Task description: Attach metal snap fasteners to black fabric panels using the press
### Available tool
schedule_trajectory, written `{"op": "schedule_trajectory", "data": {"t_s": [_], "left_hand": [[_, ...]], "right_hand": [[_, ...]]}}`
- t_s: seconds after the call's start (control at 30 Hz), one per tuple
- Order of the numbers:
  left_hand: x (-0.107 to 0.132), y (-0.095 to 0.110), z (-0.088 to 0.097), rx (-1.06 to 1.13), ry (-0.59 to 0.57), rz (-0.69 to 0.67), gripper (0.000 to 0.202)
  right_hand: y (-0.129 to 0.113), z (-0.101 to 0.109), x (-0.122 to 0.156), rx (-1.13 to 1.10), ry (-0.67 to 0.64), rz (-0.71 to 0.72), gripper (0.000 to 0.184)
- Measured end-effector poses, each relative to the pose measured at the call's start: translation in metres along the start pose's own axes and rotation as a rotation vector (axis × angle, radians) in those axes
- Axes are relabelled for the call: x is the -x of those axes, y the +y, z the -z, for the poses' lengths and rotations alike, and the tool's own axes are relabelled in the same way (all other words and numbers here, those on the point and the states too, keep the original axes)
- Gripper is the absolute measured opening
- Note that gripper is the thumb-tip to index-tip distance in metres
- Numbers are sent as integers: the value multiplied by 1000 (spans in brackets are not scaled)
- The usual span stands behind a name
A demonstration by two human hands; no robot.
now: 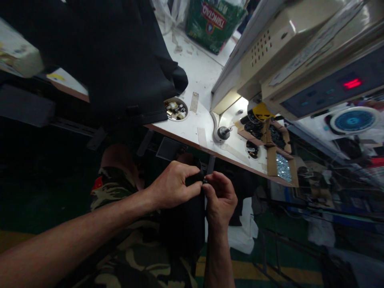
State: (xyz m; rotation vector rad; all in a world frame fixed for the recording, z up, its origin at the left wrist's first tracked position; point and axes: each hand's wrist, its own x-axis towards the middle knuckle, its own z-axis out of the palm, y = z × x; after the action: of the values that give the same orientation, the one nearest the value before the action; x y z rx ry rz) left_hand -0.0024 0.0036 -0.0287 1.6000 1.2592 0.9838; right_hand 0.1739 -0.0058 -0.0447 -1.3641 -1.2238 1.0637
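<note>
My left hand (180, 185) is closed, thumb and forefinger pinching a piece of black material (184, 228) that hangs down over my lap. Against its fingertips, my right hand (221, 196) is closed in a pinch on a small dark part (205, 181), too small to name. Both hands are in front of the table's edge, below a bench machine (270, 76). The machine's round metal lower die (223, 133) stands on the tabletop beyond my right hand.
Dark sheets of material (129, 60) cover the table's left side. Small fittings fill a round recess (177, 110). Cardboard boxes (271, 166) of dark and silvery parts stand at the right, near a blue fan (354, 120). A green Tsingtao pack (207, 38) lies behind.
</note>
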Motion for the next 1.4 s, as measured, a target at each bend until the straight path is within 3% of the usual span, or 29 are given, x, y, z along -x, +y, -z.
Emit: {"op": "schedule_trajectory", "data": {"t_s": [0.1,0.23,0.37,0.47,0.57,0.73,0.8,0.9,1.0,1.13,1.23,1.4], "left_hand": [[0,0,-1,-1,-3,3,27],[1,-3,-2,-10,-1,19,26],[1,-1,-2,-2,18,17,25],[1,3,-2,18,17,13,27],[1,4,-3,21,14,13,28],[2,-1,-4,20,8,18,24],[2,-1,-4,23,15,27,23],[3,1,-4,27,17,22,24],[3,2,-4,36,14,9,24],[4,1,-5,47,25,22,24],[4,1,-5,56,26,31,22],[3,-1,-7,34,22,19,26]], "right_hand": [[2,0,0,1,31,4,28],[7,5,-1,-1,-21,78,21],[6,7,-2,23,-83,67,27],[3,4,-2,-3,-19,39,33],[5,3,-2,-13,6,72,24],[13,12,-3,-4,-103,164,21],[12,13,-3,2,-137,140,26],[8,9,-3,-38,-89,90,35],[6,6,-3,-57,-44,87,29],[8,12,-4,-31,-108,123,21],[9,15,-4,-7,-157,90,25],[5,8,-2,-45,-47,62,28]]}}
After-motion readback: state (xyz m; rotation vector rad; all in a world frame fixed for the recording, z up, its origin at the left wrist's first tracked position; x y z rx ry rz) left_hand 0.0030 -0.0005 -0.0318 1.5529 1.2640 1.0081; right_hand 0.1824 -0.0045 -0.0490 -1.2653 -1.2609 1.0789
